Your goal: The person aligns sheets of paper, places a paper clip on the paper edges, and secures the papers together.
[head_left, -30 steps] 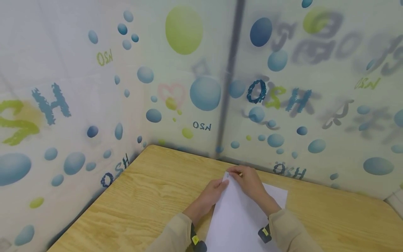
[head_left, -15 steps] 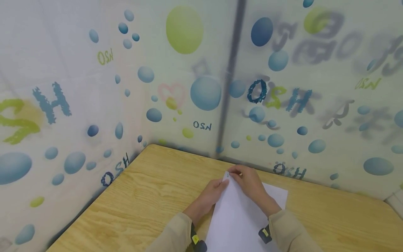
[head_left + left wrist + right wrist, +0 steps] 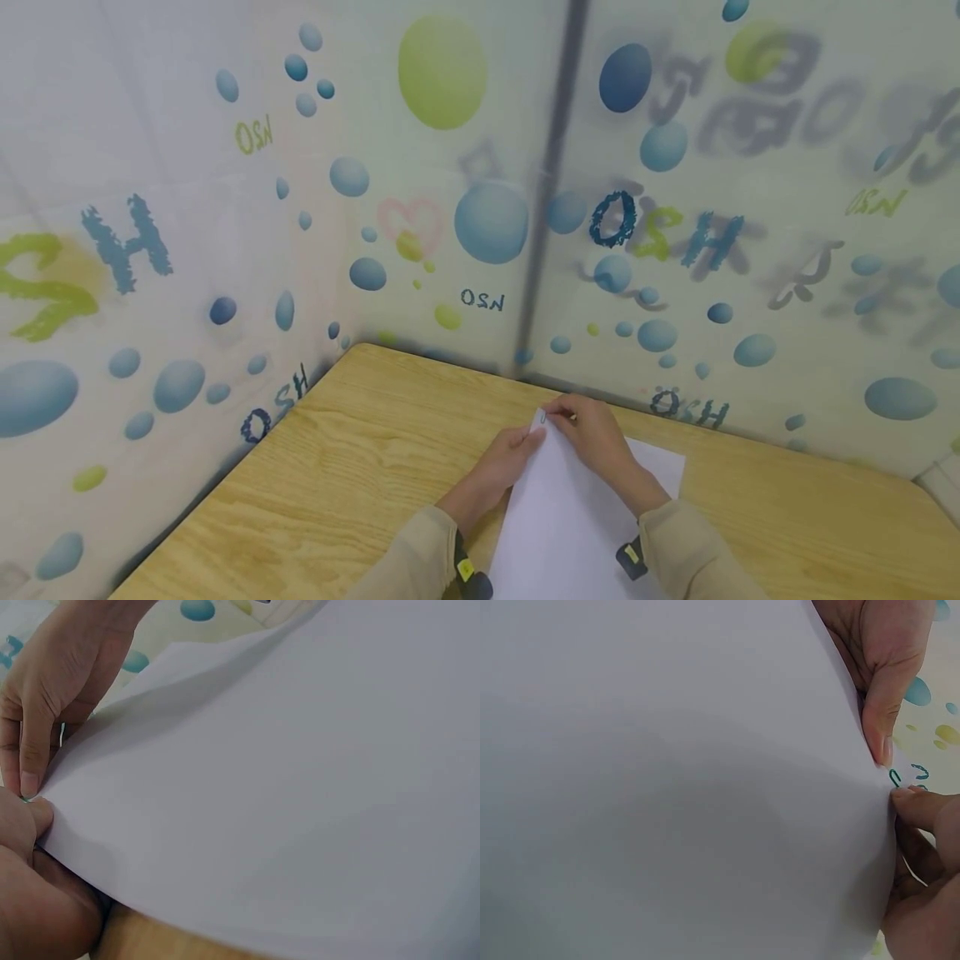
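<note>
White paper [image 3: 562,525] is raised in front of me, its far corner pinched between both hands. A small green paper clip [image 3: 895,778] sits on that corner, its rounded end showing on the near face. My left hand [image 3: 497,468] grips the left edge just below the clip, thumb on top and the other fingers behind. On the other side of the clip, my right hand [image 3: 600,440] pinches the paper at the corner, its thumb tip right at the clip's end in the right wrist view. Part of the clip is hidden.
The wooden table [image 3: 360,458] lies under the paper and runs out to both sides. Printed curtain walls [image 3: 420,275] with coloured dots stand close behind its back and left edges. Each wrist carries a black strap device [image 3: 632,558].
</note>
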`<action>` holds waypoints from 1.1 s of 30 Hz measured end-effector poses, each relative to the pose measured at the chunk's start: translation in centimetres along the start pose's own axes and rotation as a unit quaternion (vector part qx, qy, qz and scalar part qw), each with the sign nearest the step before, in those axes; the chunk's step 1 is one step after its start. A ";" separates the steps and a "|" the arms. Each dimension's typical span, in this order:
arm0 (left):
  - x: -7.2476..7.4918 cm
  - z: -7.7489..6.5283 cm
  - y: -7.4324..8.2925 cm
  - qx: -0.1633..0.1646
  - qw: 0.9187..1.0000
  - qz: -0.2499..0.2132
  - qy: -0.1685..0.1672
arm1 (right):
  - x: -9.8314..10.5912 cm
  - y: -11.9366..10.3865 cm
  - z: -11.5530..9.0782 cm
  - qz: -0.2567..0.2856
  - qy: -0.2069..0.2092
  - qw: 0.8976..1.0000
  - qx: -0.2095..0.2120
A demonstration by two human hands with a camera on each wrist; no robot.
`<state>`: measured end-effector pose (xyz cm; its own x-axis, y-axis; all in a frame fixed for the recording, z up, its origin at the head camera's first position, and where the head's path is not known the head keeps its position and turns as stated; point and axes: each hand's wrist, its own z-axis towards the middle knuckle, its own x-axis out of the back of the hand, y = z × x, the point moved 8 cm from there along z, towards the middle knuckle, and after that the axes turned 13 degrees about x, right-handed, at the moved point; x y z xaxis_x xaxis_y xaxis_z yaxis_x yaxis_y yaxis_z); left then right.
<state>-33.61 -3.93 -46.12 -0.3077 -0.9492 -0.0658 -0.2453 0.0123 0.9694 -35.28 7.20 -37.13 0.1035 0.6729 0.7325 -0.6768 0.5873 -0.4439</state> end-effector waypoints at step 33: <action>0.7 -0.2 -0.4 0.032 0.999 -0.011 0.029 | 7.2 9.0 -9.7 -0.002 -0.004 0.982 -0.189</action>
<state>-33.55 -4.63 -46.56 -0.2486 -0.9659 -0.0722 -0.3103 0.0088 0.9506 -33.51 21.73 -40.84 0.0989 0.6681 0.7374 -0.3569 0.7156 -0.6005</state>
